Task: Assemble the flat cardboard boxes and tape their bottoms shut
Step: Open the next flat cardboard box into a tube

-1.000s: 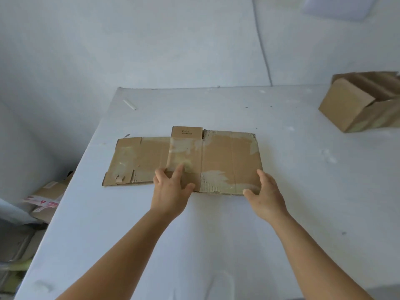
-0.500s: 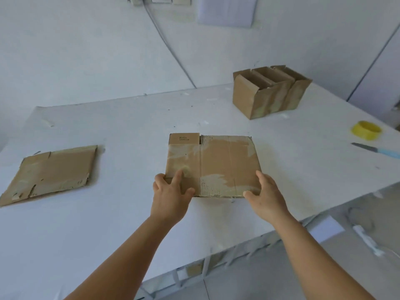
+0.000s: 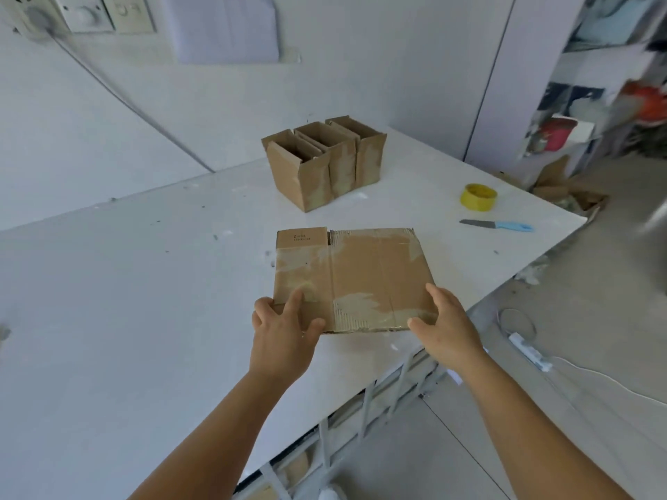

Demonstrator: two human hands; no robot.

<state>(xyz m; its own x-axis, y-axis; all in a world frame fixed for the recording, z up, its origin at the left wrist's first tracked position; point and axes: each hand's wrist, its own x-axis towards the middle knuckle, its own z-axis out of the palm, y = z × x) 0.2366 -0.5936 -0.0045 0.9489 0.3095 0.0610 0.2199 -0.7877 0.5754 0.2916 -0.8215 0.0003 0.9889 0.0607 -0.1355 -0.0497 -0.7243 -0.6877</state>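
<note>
A flat brown cardboard box (image 3: 364, 272) with old tape marks is held just above the white table (image 3: 126, 301). My left hand (image 3: 283, 328) grips its near left corner, thumb underneath at the edge. My right hand (image 3: 445, 328) grips its near right corner. Three assembled open boxes (image 3: 325, 167) stand side by side at the far middle of the table. A yellow tape roll (image 3: 478, 197) lies to the right, with a blue-handled knife (image 3: 498, 224) just in front of it.
The table's right edge runs diagonally close to my right hand, with a metal frame below. On the floor to the right lie a white power strip (image 3: 530, 351) with a cable and cardboard scraps (image 3: 563, 189). Shelves stand at the far right.
Both hands have carried the flat box to the right, off a second flat piece that stays at the left and is now out of view. The tape roll and knife are now closer.
</note>
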